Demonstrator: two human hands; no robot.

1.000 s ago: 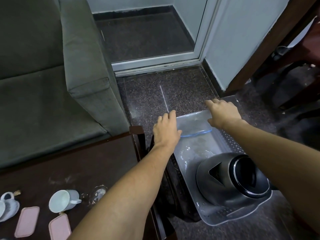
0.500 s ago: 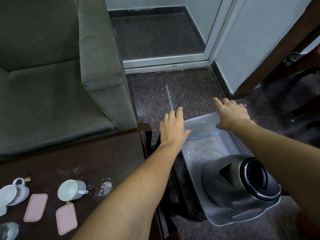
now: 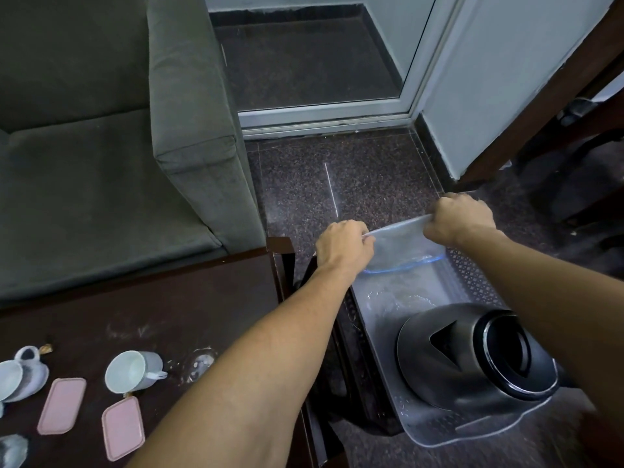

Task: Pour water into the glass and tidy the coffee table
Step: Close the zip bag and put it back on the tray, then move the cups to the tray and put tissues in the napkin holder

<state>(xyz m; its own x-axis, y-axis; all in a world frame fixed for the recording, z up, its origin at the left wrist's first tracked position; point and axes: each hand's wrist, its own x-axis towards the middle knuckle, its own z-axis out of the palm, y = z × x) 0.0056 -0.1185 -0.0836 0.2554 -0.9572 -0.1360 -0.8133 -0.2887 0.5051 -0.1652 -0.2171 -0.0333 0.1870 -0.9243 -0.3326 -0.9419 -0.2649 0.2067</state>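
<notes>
Over the far end of the basket (image 3: 472,275), my left hand (image 3: 342,246) and right hand (image 3: 459,217) are both fisted on a plastic piece (image 3: 398,244). It's clear with a blue edge; bag or lid, can't tell. Left hand's fingers are curled over its left end, right hand's over its right end, and it's stretched between them above the basket floor. Kettle (image 3: 456,359) sits inside the basket at its near end, well apart from both hands. Table (image 3: 169,315) is just left of the basket. Glass (image 3: 202,363) is on it, nearest the basket; upright or not, can't tell. Cup (image 3: 130,371) lies on its side just beyond the glass, two pink lids (image 3: 62,405) farther left. Sofa (image 3: 101,180) stands left of the basket, behind the table.
</notes>
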